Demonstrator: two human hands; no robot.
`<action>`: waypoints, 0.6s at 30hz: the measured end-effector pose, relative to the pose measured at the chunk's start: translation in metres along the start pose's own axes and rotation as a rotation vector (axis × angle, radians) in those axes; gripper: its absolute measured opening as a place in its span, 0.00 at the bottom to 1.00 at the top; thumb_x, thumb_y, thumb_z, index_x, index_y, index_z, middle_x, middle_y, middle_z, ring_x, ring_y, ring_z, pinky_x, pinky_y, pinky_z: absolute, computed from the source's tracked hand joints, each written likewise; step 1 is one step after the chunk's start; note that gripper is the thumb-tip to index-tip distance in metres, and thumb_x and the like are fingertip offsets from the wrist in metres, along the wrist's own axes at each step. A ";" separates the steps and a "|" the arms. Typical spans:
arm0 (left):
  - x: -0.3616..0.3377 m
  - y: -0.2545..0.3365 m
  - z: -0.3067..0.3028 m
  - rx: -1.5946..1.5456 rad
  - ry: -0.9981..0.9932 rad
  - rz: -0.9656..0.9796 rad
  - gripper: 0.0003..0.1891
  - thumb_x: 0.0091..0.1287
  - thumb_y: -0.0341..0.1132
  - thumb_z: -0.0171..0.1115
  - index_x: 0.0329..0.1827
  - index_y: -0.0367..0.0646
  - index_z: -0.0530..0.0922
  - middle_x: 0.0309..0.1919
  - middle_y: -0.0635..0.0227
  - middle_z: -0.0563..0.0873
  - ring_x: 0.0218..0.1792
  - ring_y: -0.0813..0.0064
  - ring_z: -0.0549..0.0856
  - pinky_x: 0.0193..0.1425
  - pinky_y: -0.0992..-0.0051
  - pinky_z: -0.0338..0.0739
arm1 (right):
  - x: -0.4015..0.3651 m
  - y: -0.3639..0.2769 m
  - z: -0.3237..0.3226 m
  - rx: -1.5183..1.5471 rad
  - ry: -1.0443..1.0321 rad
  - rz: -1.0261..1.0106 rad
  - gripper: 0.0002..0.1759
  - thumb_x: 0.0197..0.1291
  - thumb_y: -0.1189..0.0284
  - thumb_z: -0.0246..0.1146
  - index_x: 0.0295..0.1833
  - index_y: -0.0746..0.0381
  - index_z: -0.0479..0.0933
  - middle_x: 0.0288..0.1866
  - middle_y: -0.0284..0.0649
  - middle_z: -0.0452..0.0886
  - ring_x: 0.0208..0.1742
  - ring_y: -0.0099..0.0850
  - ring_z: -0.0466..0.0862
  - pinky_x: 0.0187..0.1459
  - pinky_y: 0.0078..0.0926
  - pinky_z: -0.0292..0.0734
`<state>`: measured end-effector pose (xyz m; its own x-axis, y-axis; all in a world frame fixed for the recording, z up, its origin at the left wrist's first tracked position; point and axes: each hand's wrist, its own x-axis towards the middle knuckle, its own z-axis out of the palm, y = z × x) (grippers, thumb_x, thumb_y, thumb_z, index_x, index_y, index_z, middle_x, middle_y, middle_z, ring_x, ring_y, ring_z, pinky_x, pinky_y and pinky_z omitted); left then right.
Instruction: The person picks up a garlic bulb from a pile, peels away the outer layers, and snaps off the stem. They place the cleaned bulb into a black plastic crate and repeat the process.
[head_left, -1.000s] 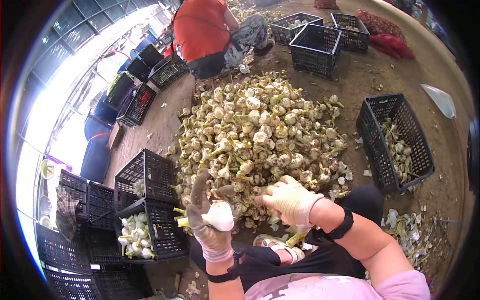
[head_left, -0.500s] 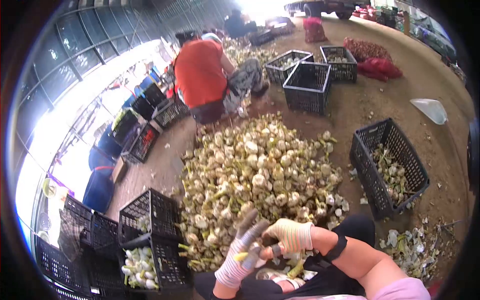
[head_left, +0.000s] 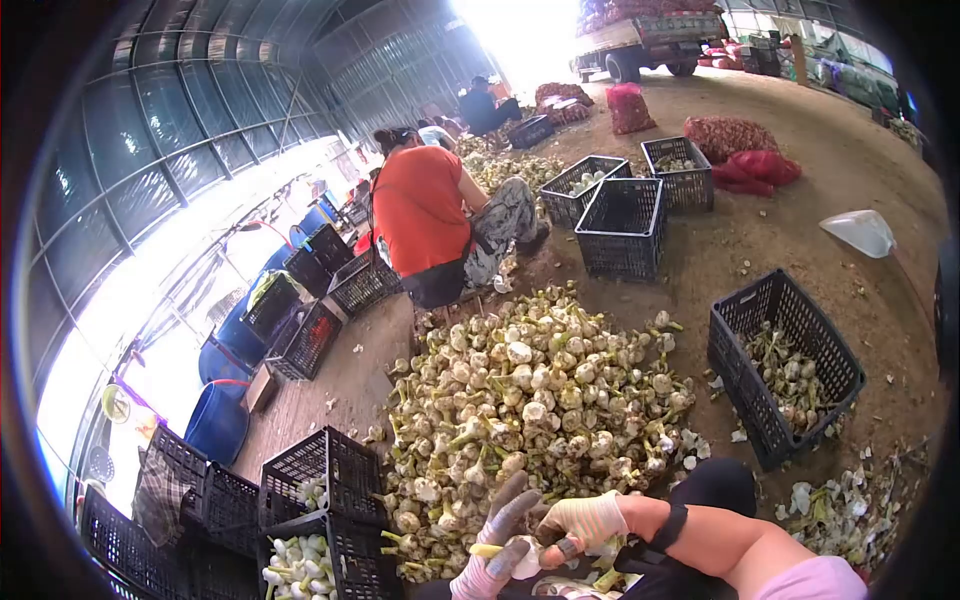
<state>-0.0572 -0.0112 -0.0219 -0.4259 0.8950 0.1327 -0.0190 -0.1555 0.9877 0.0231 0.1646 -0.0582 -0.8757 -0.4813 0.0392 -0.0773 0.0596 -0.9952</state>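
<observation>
My left hand [head_left: 497,535], in a striped glove with grey fingers, holds a garlic bulb [head_left: 527,560] with a yellow-green stem. Its upper fingers stretch out while the thumb side grips the bulb. My right hand [head_left: 585,520], gloved in pale stripes, is closed at the bulb's right side, its thumb pressing there. A dark band wraps that thumb; whether a small tool is there too I cannot make out. Just beyond both hands lies a large heap of garlic [head_left: 530,400] with stems and roots. Some trimmings lie below the hands, partly hidden.
At the right stands a black crate [head_left: 745,385] with stemmed garlic. A stacked crate [head_left: 355,545] at lower left holds white bulbs. Peelings [head_left: 840,510] litter the right floor. Ahead, a person in a red top [head_left: 425,210] crouches by several crates, with a truck [head_left: 650,45] behind.
The view has tilted upward, so the heap and crates sit lower in frame and more truck shows. Both hands stay together at the bulb, whose white side now shows more plainly.
</observation>
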 end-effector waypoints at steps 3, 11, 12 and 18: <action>-0.003 0.000 0.003 -0.154 0.027 0.004 0.30 0.58 0.37 0.57 0.65 0.39 0.66 0.71 0.63 0.54 0.64 0.63 0.69 0.67 0.63 0.61 | 0.000 -0.001 0.007 0.161 -0.050 0.141 0.12 0.58 0.64 0.58 0.39 0.62 0.78 0.24 0.30 0.77 0.26 0.21 0.73 0.26 0.22 0.69; 0.001 -0.001 0.014 -0.297 0.085 0.068 0.31 0.59 0.42 0.60 0.64 0.36 0.66 0.71 0.62 0.55 0.60 0.62 0.73 0.63 0.62 0.66 | -0.001 -0.008 0.001 0.160 -0.053 0.097 0.21 0.64 0.57 0.53 0.38 0.66 0.77 0.23 0.32 0.76 0.26 0.22 0.72 0.28 0.25 0.70; 0.002 -0.003 0.015 -0.217 0.149 0.078 0.30 0.60 0.43 0.59 0.63 0.36 0.67 0.70 0.62 0.56 0.59 0.62 0.74 0.62 0.63 0.67 | -0.002 -0.003 0.001 0.168 -0.016 -0.043 0.20 0.63 0.58 0.53 0.39 0.66 0.77 0.23 0.32 0.76 0.26 0.22 0.73 0.30 0.25 0.71; 0.006 -0.001 0.004 0.412 0.462 -0.093 0.19 0.69 0.46 0.50 0.49 0.35 0.73 0.35 0.68 0.78 0.38 0.80 0.74 0.41 0.80 0.69 | 0.001 -0.005 0.002 0.018 0.126 -0.030 0.16 0.63 0.63 0.55 0.44 0.64 0.78 0.26 0.37 0.80 0.28 0.25 0.77 0.34 0.24 0.73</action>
<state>-0.0562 -0.0044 -0.0222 -0.7882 0.6094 0.0857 0.2360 0.1707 0.9567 0.0236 0.1615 -0.0532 -0.9262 -0.3686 0.0792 -0.0970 0.0302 -0.9948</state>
